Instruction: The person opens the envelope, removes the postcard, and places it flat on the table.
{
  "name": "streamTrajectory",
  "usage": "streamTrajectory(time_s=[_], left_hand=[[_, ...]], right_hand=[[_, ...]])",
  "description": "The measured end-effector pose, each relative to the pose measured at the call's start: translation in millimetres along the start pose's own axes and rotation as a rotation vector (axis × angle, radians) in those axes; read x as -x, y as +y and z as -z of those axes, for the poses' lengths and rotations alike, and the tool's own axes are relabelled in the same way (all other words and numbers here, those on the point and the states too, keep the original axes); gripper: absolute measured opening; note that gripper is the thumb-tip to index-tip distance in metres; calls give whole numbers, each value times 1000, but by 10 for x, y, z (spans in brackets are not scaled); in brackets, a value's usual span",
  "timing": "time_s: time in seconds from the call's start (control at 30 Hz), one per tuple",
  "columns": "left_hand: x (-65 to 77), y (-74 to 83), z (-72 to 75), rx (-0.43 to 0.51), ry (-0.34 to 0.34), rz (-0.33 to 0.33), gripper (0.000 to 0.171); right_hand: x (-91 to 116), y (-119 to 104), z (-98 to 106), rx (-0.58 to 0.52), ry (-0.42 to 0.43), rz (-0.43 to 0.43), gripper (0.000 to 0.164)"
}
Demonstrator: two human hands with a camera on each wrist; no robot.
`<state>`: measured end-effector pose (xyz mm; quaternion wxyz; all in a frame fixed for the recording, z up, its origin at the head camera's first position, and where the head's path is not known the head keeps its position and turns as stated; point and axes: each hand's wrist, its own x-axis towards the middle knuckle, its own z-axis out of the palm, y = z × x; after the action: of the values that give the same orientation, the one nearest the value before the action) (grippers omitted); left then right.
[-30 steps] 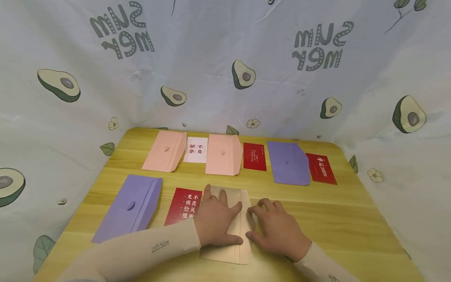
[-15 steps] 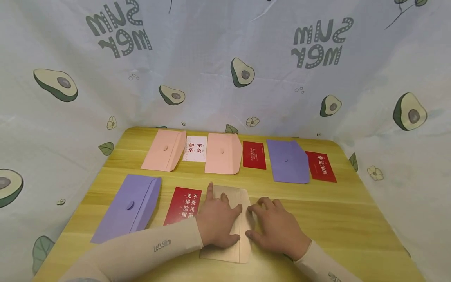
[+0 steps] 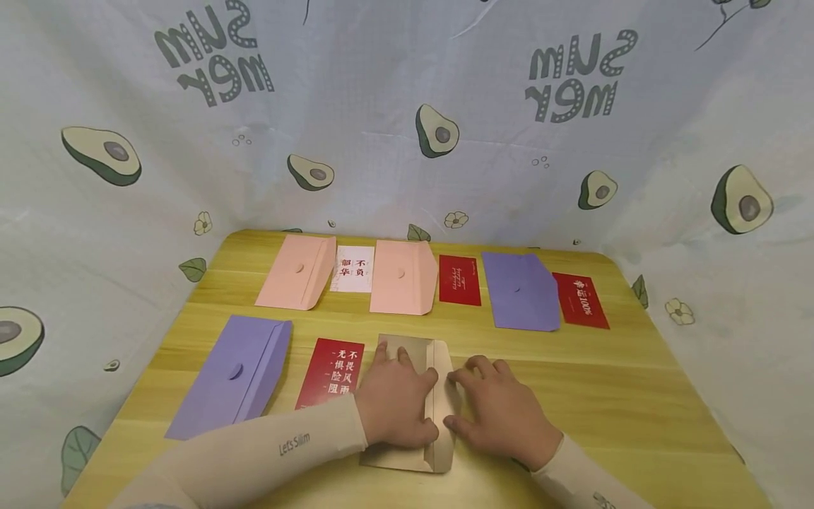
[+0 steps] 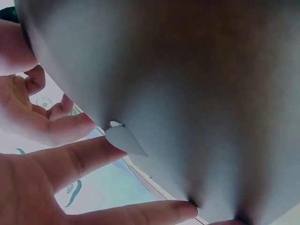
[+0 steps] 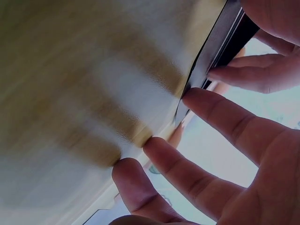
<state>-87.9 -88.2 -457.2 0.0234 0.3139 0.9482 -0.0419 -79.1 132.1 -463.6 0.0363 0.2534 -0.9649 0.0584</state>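
A beige envelope (image 3: pixel 402 459) lies flat near the front of the table, its flap (image 3: pixel 444 353) unfolded to the right. My left hand (image 3: pixel 391 403) rests on the envelope's body with fingers spread, thumb and index near the pocket's mouth, which stands slightly parted from the flap. In the left wrist view the envelope (image 4: pixel 164 112) fills most of the picture, with a small rounded tab (image 4: pixel 124 140) at a finger. My right hand (image 3: pixel 505 413) touches the flap's outer edge with thumb and bent index. Its other fingertips (image 5: pixel 129 171) rest on the table in the right wrist view.
A red card (image 3: pixel 321 375) and a purple envelope (image 3: pixel 222 375) lie left of the beige one. Along the back stand out pink envelopes (image 3: pixel 295 272), a white card (image 3: pixel 352 279), red cards (image 3: pixel 461 281) and another purple envelope (image 3: pixel 521 293). A patterned curtain (image 3: pixel 375 85) hangs behind.
The left index finger has drawn back, and the envelope's pocket edge has shifted left, showing a gap beside the flap. The right hand has hardly moved.
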Motion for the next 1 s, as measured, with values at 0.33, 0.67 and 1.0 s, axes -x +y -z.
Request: streamTrajectory(time_s=[0.33,0.67,1.0], left_hand=[[57,-109,47,57,2,5,75],[115,-211,6,40,121,-31,78],[152,-282,-52,63,186,-54,83]], right_hand=[[-52,-16,13,1,-15,5,64],[-159,-80,19,-3,15,9,39],[-385,-223,40,-2,54,-2,46]])
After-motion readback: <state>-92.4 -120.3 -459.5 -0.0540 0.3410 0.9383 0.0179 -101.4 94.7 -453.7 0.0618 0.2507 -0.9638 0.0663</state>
